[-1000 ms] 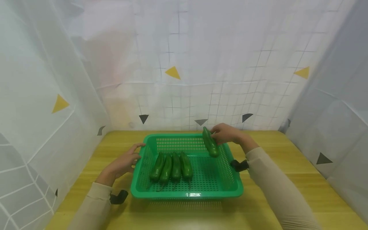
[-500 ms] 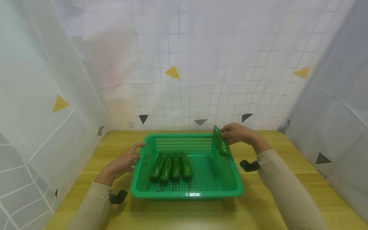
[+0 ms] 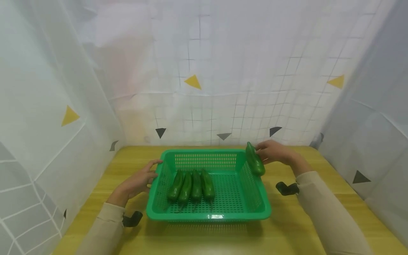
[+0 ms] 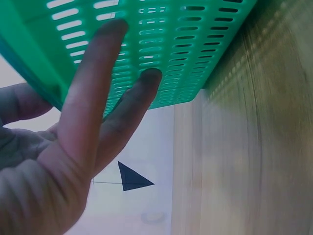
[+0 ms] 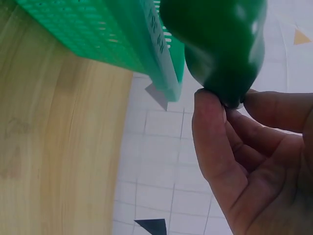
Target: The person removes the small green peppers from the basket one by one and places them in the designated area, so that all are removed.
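Note:
My right hand (image 3: 274, 151) pinches a long, glossy green pepper (image 3: 255, 161) between thumb and fingertips. The pepper is tilted over the right rim of a green plastic basket (image 3: 208, 216). In the right wrist view, the fingertips (image 5: 208, 105) meet at the narrow end of the pepper (image 5: 220, 44), beside the basket's outer wall (image 5: 93, 29). Several more green peppers (image 3: 190, 187) lie side by side in the left half of the basket. My left hand (image 3: 137, 182) touches the basket's left side, its extended fingers (image 4: 88, 98) against the slotted wall (image 4: 181, 49).
The basket stands on a yellowish wooden table (image 3: 287, 226). White sheeting (image 3: 216, 63) with grid lines and yellow and dark triangles encloses the back and sides. A black wrist camera (image 3: 287, 188) sits at the right cuff, another camera (image 3: 132, 219) at the left.
My right hand has carried the pepper rightward, from above the basket's inside to over its right rim. The left hand and the basket stay in place; the head view shifts slightly.

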`<state>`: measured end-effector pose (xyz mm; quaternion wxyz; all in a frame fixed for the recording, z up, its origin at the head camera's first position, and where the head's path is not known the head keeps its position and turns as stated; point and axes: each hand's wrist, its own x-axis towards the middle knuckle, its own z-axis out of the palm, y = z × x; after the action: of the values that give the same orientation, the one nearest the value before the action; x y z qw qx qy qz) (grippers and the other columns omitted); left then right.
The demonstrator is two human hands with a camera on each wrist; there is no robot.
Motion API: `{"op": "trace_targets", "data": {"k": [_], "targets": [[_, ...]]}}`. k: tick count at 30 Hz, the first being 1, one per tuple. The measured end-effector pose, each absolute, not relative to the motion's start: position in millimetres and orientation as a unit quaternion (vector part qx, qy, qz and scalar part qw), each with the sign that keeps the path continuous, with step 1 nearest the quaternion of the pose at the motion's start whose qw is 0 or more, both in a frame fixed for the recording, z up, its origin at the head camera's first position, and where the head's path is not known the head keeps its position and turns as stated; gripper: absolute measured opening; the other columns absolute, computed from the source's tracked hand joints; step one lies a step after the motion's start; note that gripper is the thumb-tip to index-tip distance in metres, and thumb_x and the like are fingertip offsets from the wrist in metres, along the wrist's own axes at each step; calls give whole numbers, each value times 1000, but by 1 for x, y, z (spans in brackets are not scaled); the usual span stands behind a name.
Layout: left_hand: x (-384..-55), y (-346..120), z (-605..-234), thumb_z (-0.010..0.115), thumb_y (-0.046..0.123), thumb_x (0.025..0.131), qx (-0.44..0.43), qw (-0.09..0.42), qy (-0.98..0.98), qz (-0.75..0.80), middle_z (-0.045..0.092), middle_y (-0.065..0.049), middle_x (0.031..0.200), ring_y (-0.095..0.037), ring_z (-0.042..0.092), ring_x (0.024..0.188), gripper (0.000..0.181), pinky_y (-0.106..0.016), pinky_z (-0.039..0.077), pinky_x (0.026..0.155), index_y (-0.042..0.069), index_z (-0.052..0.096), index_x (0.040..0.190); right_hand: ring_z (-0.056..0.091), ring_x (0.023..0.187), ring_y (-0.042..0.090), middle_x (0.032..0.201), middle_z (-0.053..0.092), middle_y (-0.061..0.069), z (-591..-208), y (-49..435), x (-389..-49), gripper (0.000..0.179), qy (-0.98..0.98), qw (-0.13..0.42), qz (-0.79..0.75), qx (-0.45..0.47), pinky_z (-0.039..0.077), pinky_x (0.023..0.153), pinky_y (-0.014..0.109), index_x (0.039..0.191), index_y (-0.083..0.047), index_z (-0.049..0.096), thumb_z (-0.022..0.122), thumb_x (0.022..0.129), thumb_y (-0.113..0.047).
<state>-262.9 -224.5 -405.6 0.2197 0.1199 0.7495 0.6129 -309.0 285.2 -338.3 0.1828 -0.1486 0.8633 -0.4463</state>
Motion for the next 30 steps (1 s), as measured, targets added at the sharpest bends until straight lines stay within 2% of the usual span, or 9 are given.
{"op": "trace_targets", "data": {"k": [10,17,21,30], "targets": [[-262,-224,-405,36,9,107,122,221,749,613,52,-29,128,-35,64,102,57,-53,59,79,17,14,159,67,110,33,120,68,17,-344,303,-306,35,845,206,-467,-161,55,94,46,135,8,56,49,107,-12],[-262,-224,-405,38,10,107,122,222,748,613,51,-29,129,-35,64,103,59,-52,59,79,17,13,159,66,110,33,117,67,17,-349,312,-301,34,850,209,-459,-151,55,94,46,132,11,54,49,107,-12],[-262,-224,-404,39,10,107,125,223,748,613,50,-29,131,-35,64,103,59,-53,59,79,17,13,159,67,110,33,114,68,17,-356,320,-302,33,845,212,-468,-147,55,95,46,132,13,52,46,107,-9],[-262,-224,-404,38,9,108,130,226,747,612,49,-30,132,-33,64,102,58,-53,59,81,16,12,159,67,111,30,115,69,15,-382,339,-304,37,836,236,-479,-128,55,96,44,134,12,55,50,107,-14]]}}
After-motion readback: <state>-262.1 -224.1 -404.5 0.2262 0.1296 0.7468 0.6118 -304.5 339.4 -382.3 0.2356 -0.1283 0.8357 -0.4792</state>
